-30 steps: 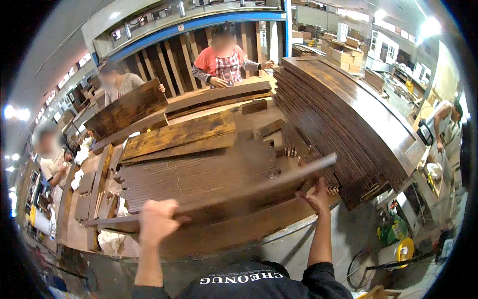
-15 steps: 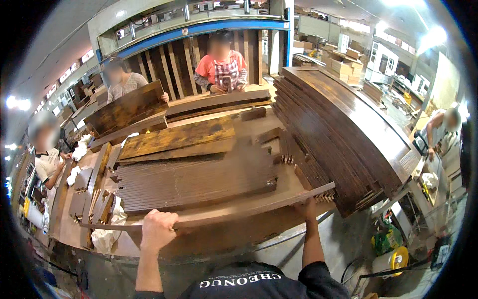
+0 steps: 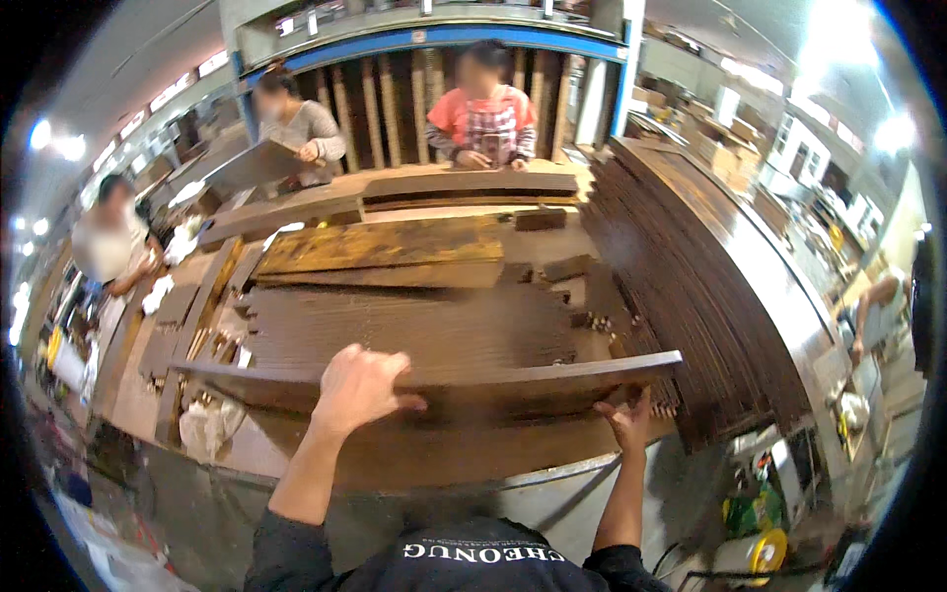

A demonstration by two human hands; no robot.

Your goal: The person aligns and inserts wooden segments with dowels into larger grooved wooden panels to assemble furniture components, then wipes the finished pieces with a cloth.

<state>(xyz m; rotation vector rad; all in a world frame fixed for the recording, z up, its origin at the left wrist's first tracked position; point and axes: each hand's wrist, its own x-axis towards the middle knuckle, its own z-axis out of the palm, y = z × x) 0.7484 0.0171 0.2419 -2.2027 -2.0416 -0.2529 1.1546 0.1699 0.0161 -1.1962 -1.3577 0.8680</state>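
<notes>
A long dark brown wooden board [image 3: 513, 395] stands tilted on its long edge along the near side of the table, its broad face toward me. My left hand [image 3: 363, 390] grips it left of the middle, fingers over the upper edge and thumb against the face. Close to the board's right end, my right hand [image 3: 627, 419] holds the lower part, thumb and fingers at its edge. Just beyond lies a row of narrow dark strips [image 3: 414, 326] packed side by side. Two wider boards with amber patches [image 3: 385, 245] rest behind them.
A tall stack of dark panels [image 3: 691, 286] rises at the right. White cloths [image 3: 209, 426] and small wood pieces lie at the left. Across the table stand a person in a pink top [image 3: 483, 123] and a person with a panel [image 3: 301, 128]; another person [image 3: 118, 237] is at far left.
The board has tipped so its broad face shows more. My left thumb now spreads along it, and my right hand shows more at its lower edge. The co-worker's panel has swung lower.
</notes>
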